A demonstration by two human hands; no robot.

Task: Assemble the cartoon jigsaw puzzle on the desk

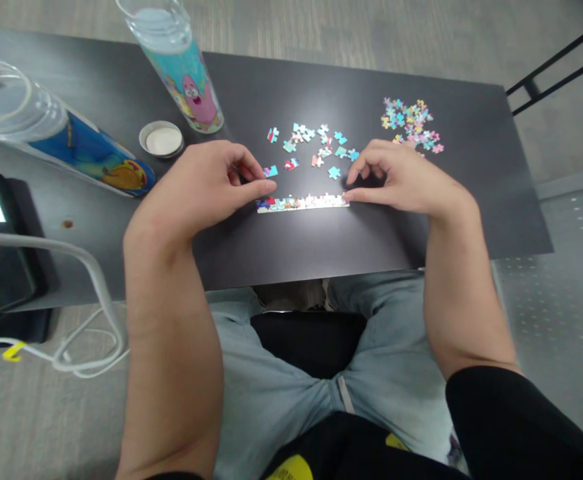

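Two printed tubes (198, 93), then my left hand (211, 180), curled, can't tell if pinching, near the joined puzzle strip (304, 202) on the table (296, 247); loose pieces (298, 133) beyond; my right hand (404, 175) sat parted at strip's right end; piece pile (411, 119) farther right

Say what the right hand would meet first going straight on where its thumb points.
The right hand would probably first meet the puzzle strip, whose right end lies at the thumb tip. Depth is unclear, so the thumb could pass just above it.

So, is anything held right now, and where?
Nothing clearly gripped: the puzzle strip lies on the table, left hand at its left end, right hand at its right; a light pinch can't be ruled out.
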